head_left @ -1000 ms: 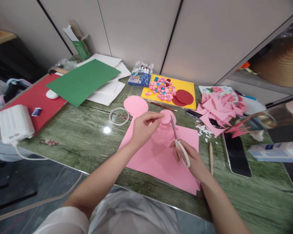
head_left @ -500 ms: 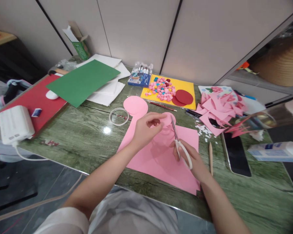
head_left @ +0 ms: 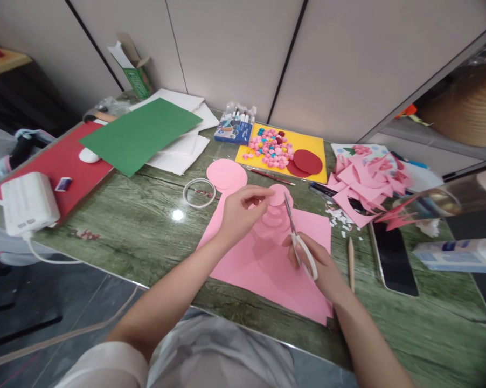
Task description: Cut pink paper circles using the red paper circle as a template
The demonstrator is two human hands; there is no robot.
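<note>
My left hand pinches a small pink paper disc, held up above a pink paper sheet on the green table. A pink spiral strip hangs below the disc. My right hand grips white-handled scissors, whose blades point up against the disc's right edge. A larger pink circle lies just beyond my left hand.
A tape ring, a pencil and a phone lie near. Pink scraps are piled at right. A yellow sheet bearing small paper balls and a dark red circle, green paper and a white box stand around.
The hands, disc and scissors have barely moved; the view has shifted slightly.
</note>
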